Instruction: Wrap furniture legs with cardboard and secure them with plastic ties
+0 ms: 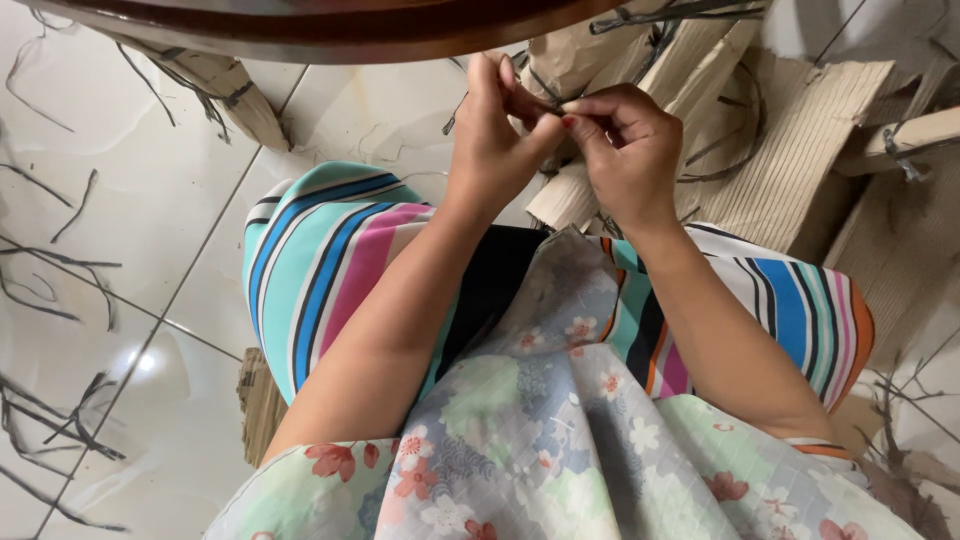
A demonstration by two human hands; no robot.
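Note:
My left hand [492,140] and my right hand [625,150] meet in front of me above my lap, fingertips pinched together on a thin dark strand [548,95] that runs between them. The strand is small and mostly hidden by the fingers. Just behind the hands lie folded pieces of brown corrugated cardboard [790,150] with dark wire-like strips across them. My knees, covered in striped cloth [330,260], sit below the hands.
A dark wooden table edge [330,25] spans the top of the view. Thin dark strips [60,420] are scattered over the white tiled floor at left. More cardboard [910,240] is piled at right, and a small piece [262,400] lies under my left knee.

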